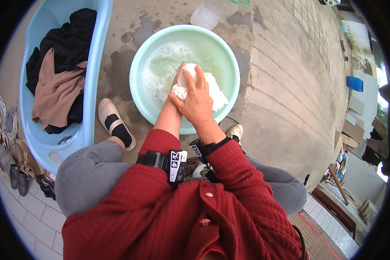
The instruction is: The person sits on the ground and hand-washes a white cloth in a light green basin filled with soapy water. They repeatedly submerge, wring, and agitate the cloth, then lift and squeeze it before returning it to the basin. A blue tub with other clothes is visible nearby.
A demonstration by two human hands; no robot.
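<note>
A white wet cloth (216,92) is bunched up over a pale green plastic basin (137,97) holding sudsy water (157,70). My left hand (178,75) is under the bunched cloth, mostly hidden by it and by my other hand. From above, my right hand (196,99) presses on the same cloth with its fingers curled over it, its thumb lying across my left wrist. One part of the cloth spreads to the right, beyond my right hand, inside the basin.
A blue plastic tub (99,65) at the left holds black clothing (68,42) and a brown garment (57,97). Beyond the basin stands a translucent plastic container (211,14). Several shoes (22,162) lie at far left. Wet patches mark the concrete floor (279,107).
</note>
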